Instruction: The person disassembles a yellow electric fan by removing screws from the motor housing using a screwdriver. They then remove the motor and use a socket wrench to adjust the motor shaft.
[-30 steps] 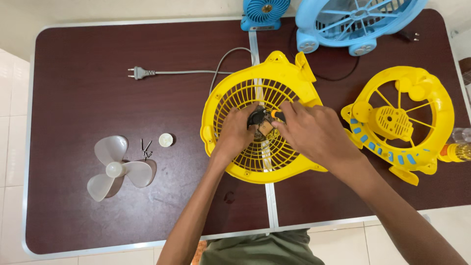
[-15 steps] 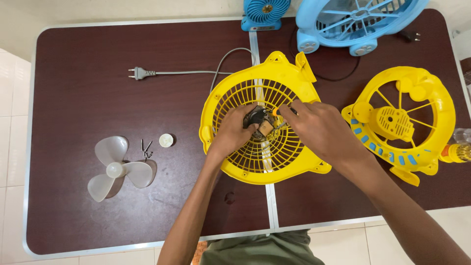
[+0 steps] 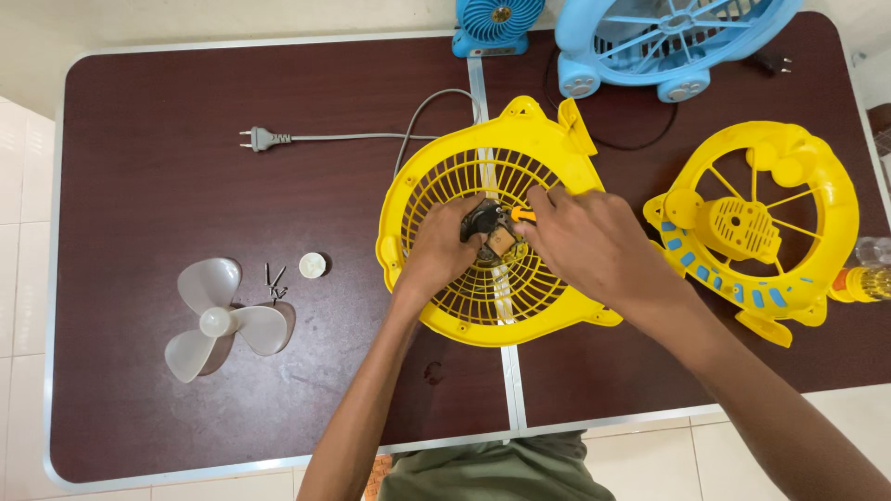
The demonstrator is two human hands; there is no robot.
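Dark brown worktop (image 3: 186,121) fills the view, split down its middle by a pale seam, and at its centre lies the yellow fan housing (image 3: 445,186), grille up, just off the near edge. Over by the right edge sits the other yellow fan half (image 3: 798,186) with its spoked ring, and at the far edge a big blue fan (image 3: 668,37) with a small blue fan (image 3: 492,19) beside it. A grey power cord (image 3: 353,137) runs from the housing toward the left, plug lying free. Near the left edge rests the pale fan blade (image 3: 218,320), with a few loose screws (image 3: 276,283) and a small white cap (image 3: 313,264) just beside it. Now the action: both hands meet at the hub, the left hand (image 3: 441,250) pinching the dark motor (image 3: 483,223) steady, the right hand (image 3: 594,246) closed around an orange-handled screwdriver (image 3: 524,214) whose tip I can't see. To do this well, I'd judge, keep the motor braced flat against the grille, hold the driver square to the screw, and press firmly so it doesn't slip; any freed screws belong with the pile by the blade.
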